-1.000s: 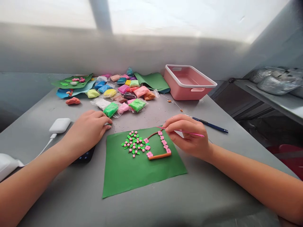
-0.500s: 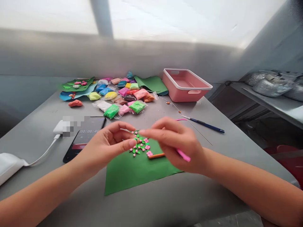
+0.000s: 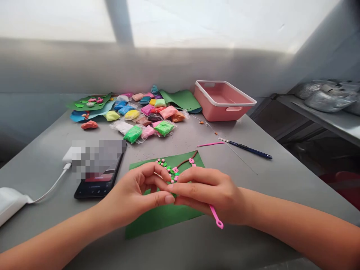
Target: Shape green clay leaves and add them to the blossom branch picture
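Note:
A green paper sheet (image 3: 157, 219) lies on the grey table (image 3: 253, 176) with a clay picture of pink flowers and green leaves (image 3: 168, 167) on it. Both hands meet above its near half. My left hand (image 3: 137, 197) pinches thumb and fingers together, fingertips touching my right hand; what sits in the pinch is too small to make out. My right hand (image 3: 209, 195) is closed around a thin pink tool (image 3: 216, 218), whose looped end sticks out below the palm. Part of the clay picture is hidden behind the hands.
A phone (image 3: 99, 176) lies left of the sheet, beside a white charger and cable (image 3: 66, 165). Several bags of coloured clay (image 3: 144, 116) lie at the back, with more paper (image 3: 182, 99) and a pink tub (image 3: 223, 99). A blue pen (image 3: 247, 148) and pink strip (image 3: 210, 144) lie right.
My left hand left the phone's edge and came over the green sheet. Both hands drew together and nearer to me; the right hand turned the pink tool so its loop points down.

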The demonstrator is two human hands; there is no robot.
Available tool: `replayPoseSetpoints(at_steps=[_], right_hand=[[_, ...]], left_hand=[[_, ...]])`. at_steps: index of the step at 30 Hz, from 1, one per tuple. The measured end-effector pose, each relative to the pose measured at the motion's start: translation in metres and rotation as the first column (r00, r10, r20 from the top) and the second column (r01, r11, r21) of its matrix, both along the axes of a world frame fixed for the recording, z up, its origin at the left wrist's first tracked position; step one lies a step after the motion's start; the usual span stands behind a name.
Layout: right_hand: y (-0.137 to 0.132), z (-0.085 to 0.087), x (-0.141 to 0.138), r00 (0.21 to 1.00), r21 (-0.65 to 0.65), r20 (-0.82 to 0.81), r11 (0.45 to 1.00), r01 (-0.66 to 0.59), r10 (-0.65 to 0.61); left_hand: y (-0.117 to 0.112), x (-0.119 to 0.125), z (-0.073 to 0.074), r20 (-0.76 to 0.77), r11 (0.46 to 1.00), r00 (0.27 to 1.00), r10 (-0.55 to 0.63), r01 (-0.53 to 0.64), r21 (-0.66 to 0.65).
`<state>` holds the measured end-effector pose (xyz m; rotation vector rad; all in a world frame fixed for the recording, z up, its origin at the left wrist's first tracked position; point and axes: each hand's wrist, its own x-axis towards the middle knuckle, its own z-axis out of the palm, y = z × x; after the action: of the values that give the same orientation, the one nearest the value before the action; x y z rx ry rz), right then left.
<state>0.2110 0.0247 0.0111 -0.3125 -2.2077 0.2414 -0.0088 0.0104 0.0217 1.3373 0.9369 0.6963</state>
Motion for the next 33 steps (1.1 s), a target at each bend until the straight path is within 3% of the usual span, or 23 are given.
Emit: replayPoseSetpoints(at_steps=[8, 13, 15, 16, 18, 20, 21, 22, 27, 33], right_hand=[[-0.004, -0.002, 0.003, 1.000, 0.020, 0.023, 1.000, 0.012, -0.012], [0.001, 0.010, 0.009, 0.995, -0.032, -0.028, 0.995, 0.091, -0.092], [0.008, 0.015, 0.014, 0.982, -0.058, -0.062, 0.983, 0.176, -0.180], [0.012, 0.018, 0.016, 0.975, -0.068, -0.057, 0.975, 0.210, -0.214], [0.019, 0.020, 0.021, 0.968, -0.088, -0.011, 0.965, 0.248, -0.250], [0.024, 0.019, 0.024, 0.967, -0.110, 0.047, 0.961, 0.255, -0.251], [0.025, 0.019, 0.026, 0.968, -0.122, 0.067, 0.961, 0.250, -0.243], [0.025, 0.019, 0.027, 0.969, -0.131, 0.078, 0.961, 0.242, -0.234], [0.023, 0.021, 0.031, 0.970, -0.129, 0.059, 0.961, 0.244, -0.238], [0.022, 0.025, 0.032, 0.960, -0.174, 0.080, 0.944, 0.279, -0.268]], left_hand=[[-0.010, 0.006, -0.001, 0.042, 1.000, 0.999, 0.009, -0.010, 0.015], [-0.004, 0.000, 0.004, -0.073, 0.970, 0.997, 0.036, -0.017, 0.244], [0.005, -0.008, 0.007, -0.214, 0.917, 0.970, 0.116, -0.022, 0.398], [0.011, -0.013, 0.007, -0.296, 0.863, 0.940, 0.170, 0.003, 0.506], [0.023, -0.025, 0.006, -0.411, 0.686, 0.847, 0.337, 0.079, 0.724], [0.036, -0.037, 0.002, -0.464, 0.496, 0.746, 0.478, 0.207, 0.843], [0.041, -0.042, -0.001, -0.487, 0.432, 0.706, 0.514, 0.277, 0.858], [0.045, -0.045, -0.004, -0.510, 0.401, 0.666, 0.544, 0.328, 0.855], [0.052, -0.050, -0.016, -0.624, 0.395, 0.568, 0.537, 0.484, 0.781], [0.053, -0.047, -0.018, -0.658, 0.388, 0.498, 0.565, 0.543, 0.745]])
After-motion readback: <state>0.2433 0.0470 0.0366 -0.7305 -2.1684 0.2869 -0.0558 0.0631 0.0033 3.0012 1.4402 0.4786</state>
